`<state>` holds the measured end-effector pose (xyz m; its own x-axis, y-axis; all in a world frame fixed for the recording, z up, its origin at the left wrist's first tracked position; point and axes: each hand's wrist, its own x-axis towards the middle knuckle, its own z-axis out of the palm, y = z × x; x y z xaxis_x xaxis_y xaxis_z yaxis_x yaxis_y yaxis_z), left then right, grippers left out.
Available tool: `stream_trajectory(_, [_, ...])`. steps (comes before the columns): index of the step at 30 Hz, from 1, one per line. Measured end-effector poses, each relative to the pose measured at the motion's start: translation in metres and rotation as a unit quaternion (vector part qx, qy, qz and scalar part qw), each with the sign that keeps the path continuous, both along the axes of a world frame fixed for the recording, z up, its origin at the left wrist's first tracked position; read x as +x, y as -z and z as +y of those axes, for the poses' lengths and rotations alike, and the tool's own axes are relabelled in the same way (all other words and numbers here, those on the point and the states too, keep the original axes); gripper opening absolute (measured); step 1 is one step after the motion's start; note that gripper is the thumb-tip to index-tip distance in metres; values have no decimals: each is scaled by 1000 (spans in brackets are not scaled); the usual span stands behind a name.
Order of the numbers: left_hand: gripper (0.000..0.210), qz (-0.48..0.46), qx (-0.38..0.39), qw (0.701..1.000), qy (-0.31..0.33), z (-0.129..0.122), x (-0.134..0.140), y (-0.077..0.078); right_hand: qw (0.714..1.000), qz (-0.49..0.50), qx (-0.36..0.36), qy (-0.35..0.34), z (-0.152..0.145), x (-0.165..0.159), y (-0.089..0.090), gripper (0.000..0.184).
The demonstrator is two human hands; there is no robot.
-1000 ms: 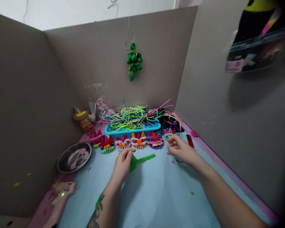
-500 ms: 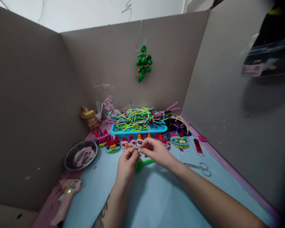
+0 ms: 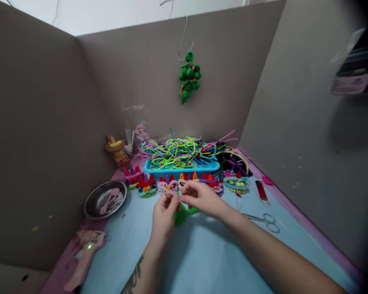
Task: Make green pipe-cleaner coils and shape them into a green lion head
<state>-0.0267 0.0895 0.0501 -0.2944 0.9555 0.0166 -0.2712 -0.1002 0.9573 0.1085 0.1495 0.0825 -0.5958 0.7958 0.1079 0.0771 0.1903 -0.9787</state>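
My left hand [image 3: 164,214] is closed, its thumb and finger pinched at the top of a fuzzy green pipe-cleaner piece [image 3: 180,216], which hangs below the fingertips. Close against it, my right hand [image 3: 200,197] is pinched too, its fingertips meeting a thin white strip [image 3: 169,191] that slants up to the left above my left fingers. One green end of the piece passes beneath my right hand. Fingers hide the spot where strip and green piece come together, so I cannot tell whether they are joined.
Behind my hands stands a row of colourful pipe-cleaner figures [image 3: 146,185], then a blue tray [image 3: 184,170] heaped with pipe cleaners. A metal bowl [image 3: 90,204] and pink glue gun [image 3: 86,261] lie left, scissors [image 3: 265,220] right. A green ornament [image 3: 189,77] hangs at the back.
The white strip has shifted a little left and lower, and more of it shows beyond my left fingers. Both hands stay together; the view has turned slightly.
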Motion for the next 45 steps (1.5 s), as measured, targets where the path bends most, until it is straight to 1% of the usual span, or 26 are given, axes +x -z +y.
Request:
stream_trajectory(3, [30,8,17,999,-37,1,-2,1,999,-32,22,-10,2,2,0,12])
stream_trajectory(5, [29,11,19,999,-48,1,-3,1,999,-39,27,-25,2,3,-3,7])
stream_trajectory(8, [27,26,12,999,-32,1,-2,3,999,-27,14,-27,4,4,-7,4])
stream_trajectory(12, [28,54,-6,999,2,0,2,5,999,11,-43,-26,3,4,-7,17])
stream_trajectory(14, [30,63,-8,998,7,-1,3,5,998,24,-55,-23,2,3,-5,21])
stream_trajectory(16, [30,63,-3,998,-4,-2,4,4,998,43,-47,-18,1,2,-3,19])
stream_trajectory(20, [31,61,6,998,-27,-1,3,1,997,74,-2,-7,-2,1,-2,18])
stream_trajectory(22, [31,60,8,998,-29,-1,2,1,997,61,32,18,-4,1,-2,16])
stream_trajectory(23, [30,60,8,998,-30,-1,1,0,996,53,60,35,-5,0,-3,13])
stream_trajectory(25, [31,62,3,997,-36,-1,0,0,986,43,144,67,-8,0,-4,10])
stream_trajectory(28, [32,43,-16,998,-34,-2,2,1,952,38,294,78,-11,0,-1,16])
stream_trajectory(31, [30,-9,-27,999,-22,-3,4,1,907,-9,414,75,-12,-1,7,21])
stream_trajectory(33, [30,-30,-29,999,-16,-4,6,-1,880,-46,464,87,-12,-2,13,22])
stream_trajectory(35, [31,-44,-24,999,-9,-4,7,-4,864,-67,489,104,-13,-4,18,22])
stream_trajectory(37, [32,-55,-23,998,2,-4,7,-8,859,-71,493,116,-15,-5,20,23])
stream_trajectory(39, [33,-60,-26,998,7,-3,5,-10,868,-55,480,117,-17,-6,20,25])
stream_trajectory(40, [33,-58,-28,998,5,-3,4,-11,878,-37,464,112,-17,-7,19,26])
stream_trajectory(42, [33,-45,-30,999,-8,-2,1,-11,908,8,408,96,-18,-7,16,30])
stream_trajectory(45, [30,23,-17,999,-29,-3,-3,-10,948,51,303,85,-19,-7,10,29])
